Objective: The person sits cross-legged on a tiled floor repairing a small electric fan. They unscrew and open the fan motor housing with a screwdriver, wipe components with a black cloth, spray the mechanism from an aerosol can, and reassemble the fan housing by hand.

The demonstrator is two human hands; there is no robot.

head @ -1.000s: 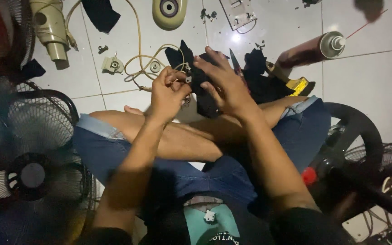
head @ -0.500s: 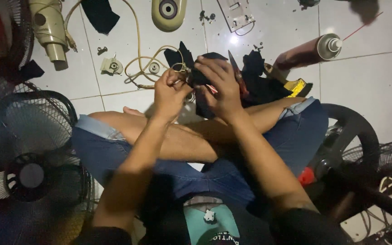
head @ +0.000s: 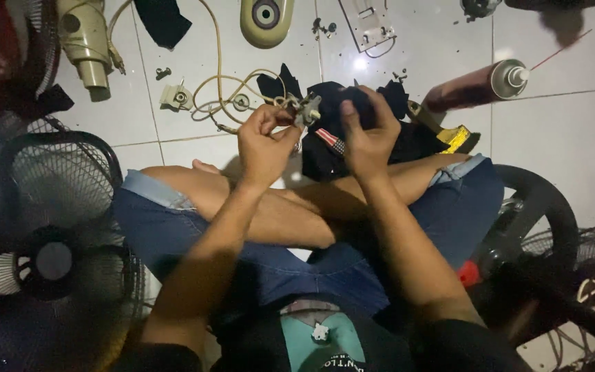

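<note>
I sit cross-legged on a white tiled floor. My left hand [head: 264, 140] pinches a small grey metal part [head: 306, 109] with cream wires [head: 222, 89] trailing from it to the floor. My right hand [head: 366, 132] grips a black cloth [head: 335, 148] bunched against that part. The cloth hangs down over my shins. Both hands are held together above my crossed legs.
A black fan grille [head: 43, 227] lies at my left, a black fan base [head: 542, 220] at my right. A dark spray can [head: 476, 84] lies on the floor ahead right. A beige fan motor housing [head: 84, 41], a beige oval cover [head: 266, 21] and small loose parts [head: 175, 96] lie ahead.
My right hand has shifted from covering the left hand's fingers to gripping the cloth beside them. The small metal part now shows between the hands.
</note>
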